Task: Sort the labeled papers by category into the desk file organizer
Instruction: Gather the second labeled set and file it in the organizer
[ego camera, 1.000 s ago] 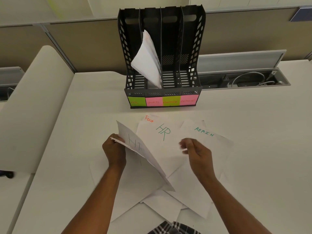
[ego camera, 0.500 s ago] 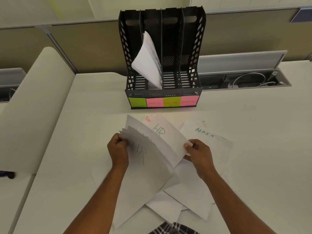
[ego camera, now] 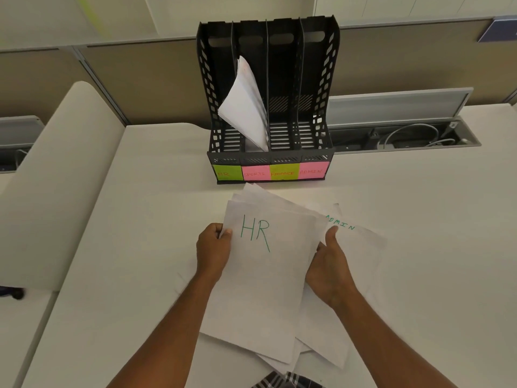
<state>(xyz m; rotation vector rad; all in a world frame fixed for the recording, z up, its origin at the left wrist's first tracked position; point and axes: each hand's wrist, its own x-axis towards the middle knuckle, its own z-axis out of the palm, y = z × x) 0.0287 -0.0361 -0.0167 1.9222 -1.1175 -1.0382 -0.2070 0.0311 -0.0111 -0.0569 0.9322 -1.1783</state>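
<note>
A black file organizer point(ego camera: 319, 79) stands at the back of the desk, its slots labeled HR, SPORTS, FINANCE and ADMIN on sticky notes point(ego camera: 270, 172). Folded white papers point(ego camera: 246, 107) lean in the SPORTS slot. I hold a small stack of sheets, the top one marked HR point(ego camera: 260, 275), lifted off the desk. My left hand point(ego camera: 214, 252) grips its left edge and my right hand point(ego camera: 328, 268) grips its right edge. A sheet marked ADMIN point(ego camera: 355, 247) lies flat on the desk under my right hand, with more sheets beneath the stack.
An open cable tray point(ego camera: 405, 135) with wires runs along the desk's back right. A low partition wall point(ego camera: 140, 79) stands behind the organizer. A curved white panel point(ego camera: 56, 177) borders the desk on the left.
The HR sheets have been gathered into one stack, and both hands now hold it by its edges. The stack has turned flat toward me, covering the loose HR sheet on the desk.
</note>
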